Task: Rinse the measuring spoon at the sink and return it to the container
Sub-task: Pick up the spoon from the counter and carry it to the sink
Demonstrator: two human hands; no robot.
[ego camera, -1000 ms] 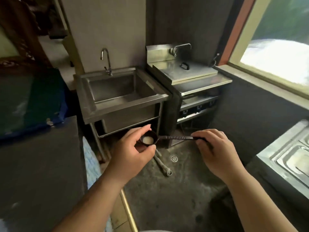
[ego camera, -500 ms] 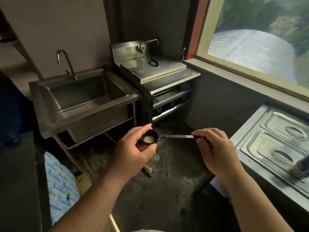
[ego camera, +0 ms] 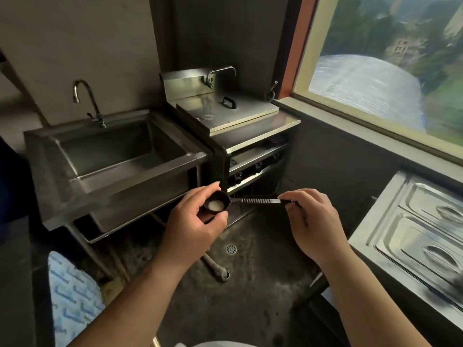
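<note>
A black measuring spoon (ego camera: pixel 258 200) with a ribbed handle is held level in front of me, its bowl holding a little whitish residue. My left hand (ego camera: pixel 195 221) cups the bowl between thumb and fingers. My right hand (ego camera: pixel 310 219) pinches the handle's far end. The steel sink (ego camera: pixel 62 186) with a curved faucet (ego camera: pixel 86 101) stands to the left, beyond the spoon. The basin looks dry, and no water runs. No container for the spoon is in view.
A steel fryer unit (ego camera: pixel 250 126) with a lidded top and its own tap stands right of the sink. A steel counter with recessed lids (ego camera: pixel 423 231) lies at the right under a window. A floor drain (ego camera: pixel 231 249) and a pipe (ego camera: pixel 218 267) sit below.
The view has swung right and come closer to the sink and fryer. Both hands keep the same grip on the spoon.
</note>
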